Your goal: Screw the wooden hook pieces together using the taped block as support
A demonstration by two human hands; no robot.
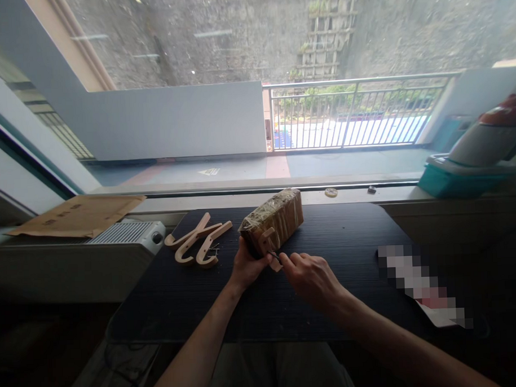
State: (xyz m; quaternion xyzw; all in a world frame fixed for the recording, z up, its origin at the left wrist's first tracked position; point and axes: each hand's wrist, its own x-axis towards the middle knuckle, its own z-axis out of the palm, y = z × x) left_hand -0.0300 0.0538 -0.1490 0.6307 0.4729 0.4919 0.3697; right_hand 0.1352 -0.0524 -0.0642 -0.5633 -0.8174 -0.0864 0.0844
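A brown block wrapped in clear tape (276, 218) lies slanted on the dark table, with a pale wooden hook (267, 238) against its near end. My left hand (246, 267) is closed around that near end, its thumb by the hook; some of its fingers are hidden behind the block. My right hand (309, 273) is closed on a thin dark tool like a screwdriver (275, 257), whose tip meets the hook; most of the tool is hidden in the fist. Left of the block lie several loose wooden hooks (195, 241) with small metal screws (215, 250) among them.
Behind the table (169, 309) runs a window sill carrying a tape roll (331, 192) and a small dark object (371, 189). A teal box (447, 178) stands far right. Cardboard (81, 214) rests over a white heater (128, 232) at left. A blurred-out flat item (426, 286) lies right.
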